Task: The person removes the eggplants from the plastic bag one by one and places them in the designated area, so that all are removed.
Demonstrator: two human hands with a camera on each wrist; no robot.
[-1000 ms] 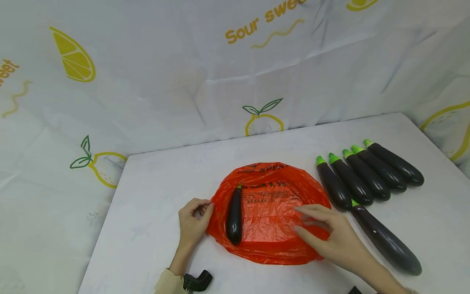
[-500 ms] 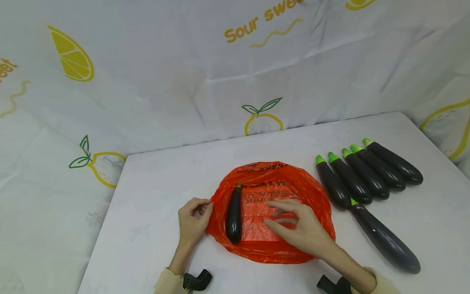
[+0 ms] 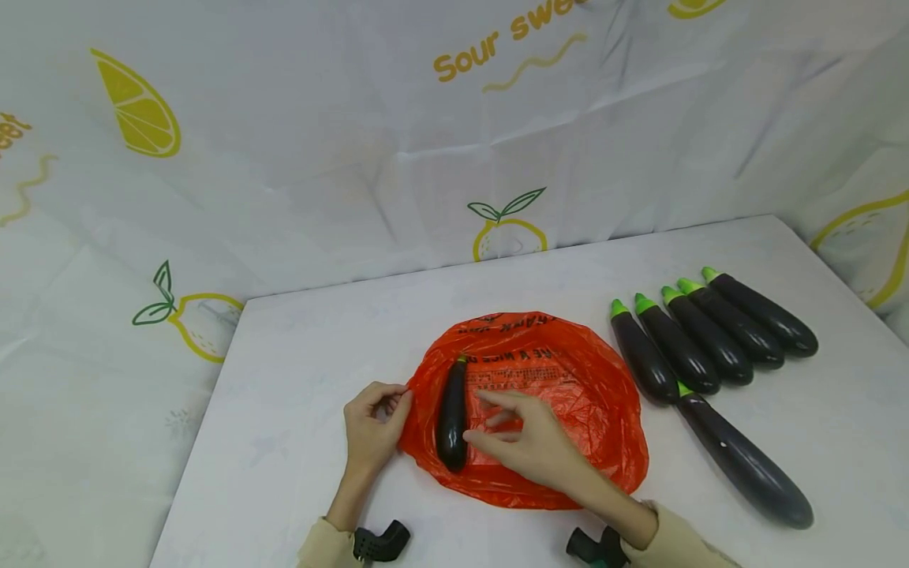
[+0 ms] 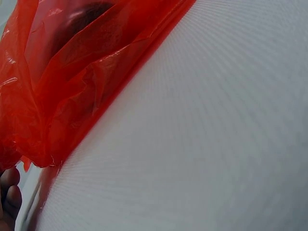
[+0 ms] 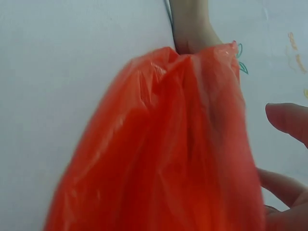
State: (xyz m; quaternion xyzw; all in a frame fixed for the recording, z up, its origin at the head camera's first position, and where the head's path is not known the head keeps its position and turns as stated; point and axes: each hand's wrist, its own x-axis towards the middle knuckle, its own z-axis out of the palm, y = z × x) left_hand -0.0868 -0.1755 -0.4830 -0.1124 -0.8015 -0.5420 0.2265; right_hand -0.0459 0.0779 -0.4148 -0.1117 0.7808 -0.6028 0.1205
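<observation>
A red plastic bag (image 3: 611, 394) lies spread with its mouth up, black print showing inside. Within its left part rests a dark eggplant (image 3: 452, 418), green stem end pointing away. My left hand (image 3: 374, 430) pinches the bag's left rim between thumb and fingers; the left wrist view shows curled fingers (image 4: 12, 192) just below the gathered red plastic. Over the bag, my right hand (image 3: 533, 446) holds nothing, its thumb and fingers spread apart, the thumb tip right at the eggplant's right side. In the right wrist view the bag wall hides part of that hand.
Several more eggplants (image 3: 706, 343) lie side by side to the bag's right on the white table (image 3: 312, 339). A separate eggplant (image 3: 746, 461) slants nearer the front. Behind the table hangs a lemon-print cloth (image 3: 319, 158).
My right hand has moved left across the bag, from its right rim to beside the eggplant inside. The left hand keeps its hold on the rim.
</observation>
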